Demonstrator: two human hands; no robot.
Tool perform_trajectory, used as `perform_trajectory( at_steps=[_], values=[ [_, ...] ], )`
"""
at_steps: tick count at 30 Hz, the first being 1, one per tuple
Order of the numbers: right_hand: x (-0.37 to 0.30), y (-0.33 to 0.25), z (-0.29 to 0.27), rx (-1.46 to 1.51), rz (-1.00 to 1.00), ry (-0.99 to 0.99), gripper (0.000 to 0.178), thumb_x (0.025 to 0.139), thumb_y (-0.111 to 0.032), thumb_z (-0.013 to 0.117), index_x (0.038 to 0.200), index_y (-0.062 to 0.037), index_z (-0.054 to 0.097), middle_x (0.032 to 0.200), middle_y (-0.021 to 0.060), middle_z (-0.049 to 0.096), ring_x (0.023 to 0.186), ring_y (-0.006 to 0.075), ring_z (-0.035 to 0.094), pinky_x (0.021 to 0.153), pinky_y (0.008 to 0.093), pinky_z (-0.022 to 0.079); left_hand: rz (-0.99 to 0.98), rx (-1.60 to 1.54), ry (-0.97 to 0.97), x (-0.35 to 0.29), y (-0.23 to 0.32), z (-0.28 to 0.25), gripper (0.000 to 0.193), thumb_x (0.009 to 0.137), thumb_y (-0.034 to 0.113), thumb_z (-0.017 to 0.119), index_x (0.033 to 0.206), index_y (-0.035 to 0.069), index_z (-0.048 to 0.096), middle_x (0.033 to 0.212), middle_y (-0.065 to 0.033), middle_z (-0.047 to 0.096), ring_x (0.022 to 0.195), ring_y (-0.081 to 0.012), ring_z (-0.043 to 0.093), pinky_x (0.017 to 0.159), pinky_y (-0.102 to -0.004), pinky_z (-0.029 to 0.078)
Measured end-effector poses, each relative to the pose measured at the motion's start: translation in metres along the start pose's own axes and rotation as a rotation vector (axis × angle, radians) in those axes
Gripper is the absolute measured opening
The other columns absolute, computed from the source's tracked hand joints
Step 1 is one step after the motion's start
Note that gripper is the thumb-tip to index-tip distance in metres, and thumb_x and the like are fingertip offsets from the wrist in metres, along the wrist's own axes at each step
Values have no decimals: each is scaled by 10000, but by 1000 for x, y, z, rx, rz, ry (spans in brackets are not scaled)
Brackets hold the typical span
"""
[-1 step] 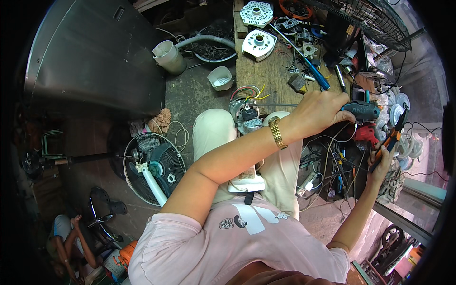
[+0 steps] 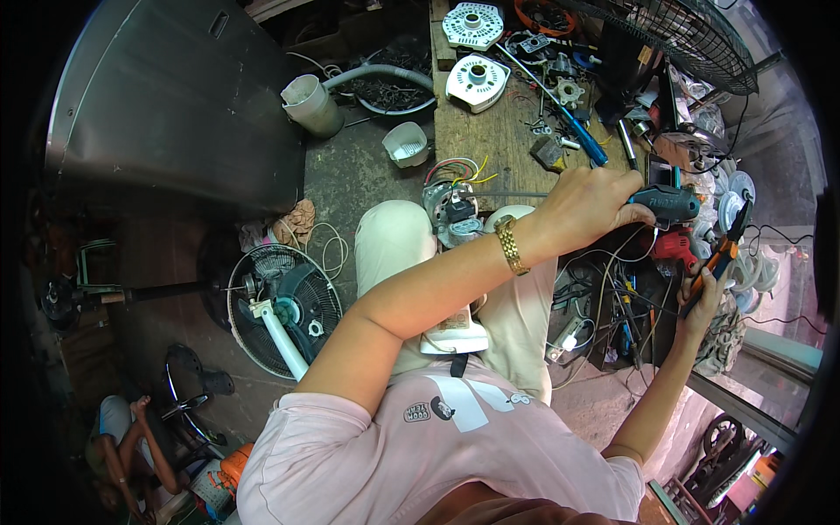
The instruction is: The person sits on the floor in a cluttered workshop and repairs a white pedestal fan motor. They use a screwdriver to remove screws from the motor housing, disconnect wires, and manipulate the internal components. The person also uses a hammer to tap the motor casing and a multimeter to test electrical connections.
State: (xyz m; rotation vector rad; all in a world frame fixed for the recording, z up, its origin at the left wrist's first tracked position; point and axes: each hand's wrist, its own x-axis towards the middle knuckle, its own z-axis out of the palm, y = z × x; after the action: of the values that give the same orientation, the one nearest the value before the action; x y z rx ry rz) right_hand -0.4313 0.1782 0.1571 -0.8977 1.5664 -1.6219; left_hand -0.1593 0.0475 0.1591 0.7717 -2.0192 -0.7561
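Note:
My left hand [image 2: 595, 206], with a gold watch at its wrist, reaches across to the right. Its fingers are curled at the end of a teal-and-black power tool [image 2: 669, 206]; my palm is hidden. A thin metal rod [image 2: 516, 193] runs from behind this hand toward a fan motor [image 2: 457, 214] between my knees. Red, white and yellow wires [image 2: 472, 170] stick out of the motor. A white part [image 2: 453, 337] sits in my lap, partly behind my forearm. At the right, my right hand [image 2: 704, 293] is closed around orange-and-black pliers [image 2: 723, 254], jaws pointing away.
Two white fan housings [image 2: 477, 80], a blue-handled screwdriver [image 2: 591, 149] and loose metal parts lie on the wooden bench [image 2: 455, 144]. A red tool [image 2: 674, 249] and cords crowd the right side. A fan [image 2: 284, 311] lies left, near a steel cabinet [image 2: 175, 114]; another person [image 2: 131, 446] sits lower left.

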Motion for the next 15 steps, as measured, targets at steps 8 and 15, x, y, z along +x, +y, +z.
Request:
perform_trajectory(
  at_steps=[8,15],
  values=[
    [-1,0,1,-32,4,16,563,917,-135,526,1439,-88,321,882,46,543,487,58,437,375,187,330,8,45,25,-1,-1,1,394,830,443,669,1005,95,615,793,-143,658,741,-367,641,597,-456,478],
    [-2,-1,2,-37,-3,18,559,915,-127,519,1435,-81,319,871,44,533,483,55,433,365,189,334,17,54,19,0,-2,1,399,831,439,669,979,75,597,785,-146,654,731,-369,635,588,-459,471]
  ],
)
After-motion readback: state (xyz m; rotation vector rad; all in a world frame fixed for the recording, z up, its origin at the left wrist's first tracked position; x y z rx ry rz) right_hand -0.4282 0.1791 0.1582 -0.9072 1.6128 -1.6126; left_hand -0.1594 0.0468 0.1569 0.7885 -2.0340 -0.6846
